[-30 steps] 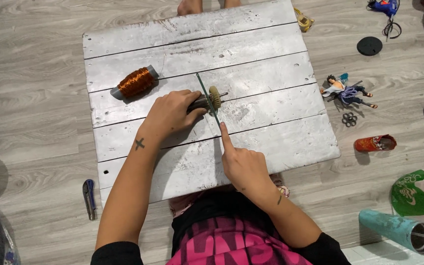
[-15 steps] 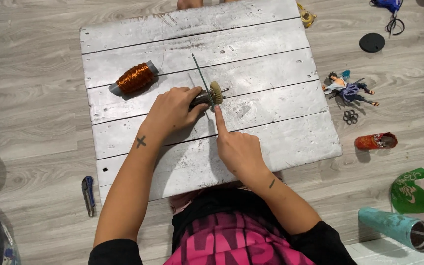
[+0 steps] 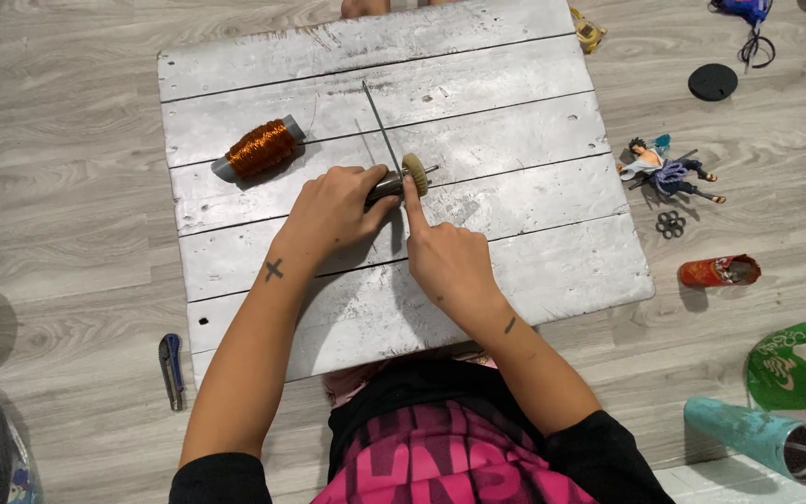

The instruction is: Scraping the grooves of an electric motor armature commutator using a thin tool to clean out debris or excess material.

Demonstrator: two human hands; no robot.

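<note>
On a white plank table (image 3: 515, 252), the left hand (image 3: 333, 213) still grips a small motor (image 3: 386, 187); the right hand (image 3: 450, 261), fingers curled, has slid its forefinger up against the wound coil (image 3: 415, 174).

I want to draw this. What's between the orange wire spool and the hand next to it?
In the head view, only bare painted boards of the white wooden board lie between the orange wire spool and the left hand. They do not touch.

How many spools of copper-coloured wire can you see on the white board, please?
1: the copper wire spool lies on its side on the white board, up and to the left of the left hand. None other shows.
</note>
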